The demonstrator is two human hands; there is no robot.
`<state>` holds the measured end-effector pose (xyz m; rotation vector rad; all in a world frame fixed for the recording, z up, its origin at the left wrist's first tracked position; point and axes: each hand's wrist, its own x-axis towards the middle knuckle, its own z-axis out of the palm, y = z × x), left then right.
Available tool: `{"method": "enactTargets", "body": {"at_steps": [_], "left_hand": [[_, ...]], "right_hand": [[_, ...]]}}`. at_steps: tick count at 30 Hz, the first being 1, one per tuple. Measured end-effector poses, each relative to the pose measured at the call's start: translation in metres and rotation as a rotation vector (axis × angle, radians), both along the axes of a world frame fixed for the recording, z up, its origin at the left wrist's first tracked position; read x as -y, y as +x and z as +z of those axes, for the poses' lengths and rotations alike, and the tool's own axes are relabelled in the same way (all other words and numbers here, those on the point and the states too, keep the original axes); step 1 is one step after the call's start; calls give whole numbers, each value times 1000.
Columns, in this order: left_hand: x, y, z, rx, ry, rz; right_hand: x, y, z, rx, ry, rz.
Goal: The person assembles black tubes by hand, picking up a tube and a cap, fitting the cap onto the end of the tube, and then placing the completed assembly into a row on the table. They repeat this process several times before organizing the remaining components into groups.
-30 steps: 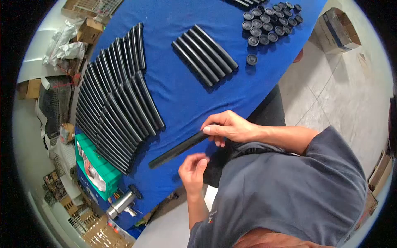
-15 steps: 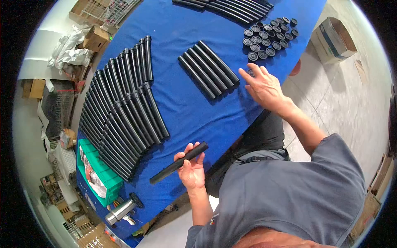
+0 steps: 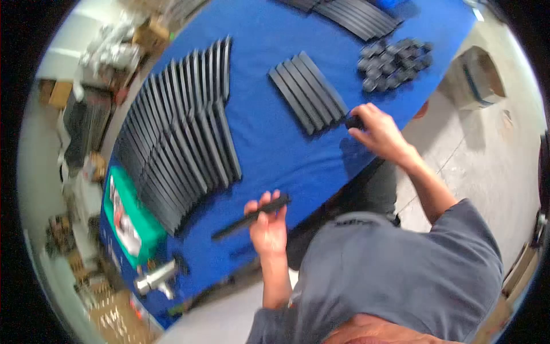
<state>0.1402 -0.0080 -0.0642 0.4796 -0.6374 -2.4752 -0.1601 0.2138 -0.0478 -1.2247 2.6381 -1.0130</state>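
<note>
Left hand: our left hand [image 3: 268, 226] is raised over the near edge of the table, palm up, fingers curled around a black tube [image 3: 250, 217].
Black tube: it is gripped near its right end. The rest of it slants down to the left over the blue cloth, above the surface as far as we can tell.
Right hand: our right hand [image 3: 381, 133] is stretched out to the far right of the table. Thumb and fingertips are pinched together on a small black cap [image 3: 354, 122].
Black cap: it is at the fingertips, just beside the near end of the short row of tubes [image 3: 309, 92]. The blur keeps us from telling whether it is touching the cloth.
Short row of tubes: five lie side by side, well apart from the tube we hold.
Cluster of caps [image 3: 395, 63]: it is packed together farther back on the right, near the table's edge.
Long rows of tubes [image 3: 177, 137]: they fan across the left half of the blue table [image 3: 269, 155].
Green box [image 3: 129, 218]: it is at the left end, just beside those rows.
Cardboard box [image 3: 475, 77]: it is on the floor past the right edge.
</note>
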Motion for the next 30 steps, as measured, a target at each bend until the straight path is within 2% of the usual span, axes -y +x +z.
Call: {"method": "enactTargets", "body": {"at_steps": [1, 2, 3, 4, 5, 8, 10, 15, 19, 22, 24, 27, 30], "left_hand": [[-2, -3, 2, 12, 23, 40], [3, -1, -3, -106, 67, -5], [3, -3, -1, -111, 145, 32], [7, -1, -4, -151, 205, 16], [6, 0, -2, -186, 242, 12], [0, 5, 6, -145, 307, 36], [1, 8, 7, -132, 301, 51], [-5, 6, 14, -9, 18, 85], [-16, -7, 29, 104, -165, 133], [-18, -9, 30, 92, -204, 133], [-17, -9, 29, 96, -207, 123], [-19, -10, 29, 98, -180, 122], [-23, -9, 25, 100, -126, 119]], "right_hand": [[7, 13, 13, 216, -75, 81], [15, 32, 21, 596, -151, 115], [24, 49, 24, 964, -218, 136], [35, 68, 21, 1198, -276, 187], [45, 88, 20, 1333, -367, 216], [64, 118, 12, 1499, -434, 278], [74, 127, 13, 1523, -455, 345], [82, 129, 15, 1530, -452, 409], [81, 134, 5, 1372, -440, 395], [79, 137, 11, 1178, -430, 388], [78, 132, 13, 961, -379, 427], [74, 125, 21, 780, -314, 488], [74, 127, 18, 728, -356, 485]]}}
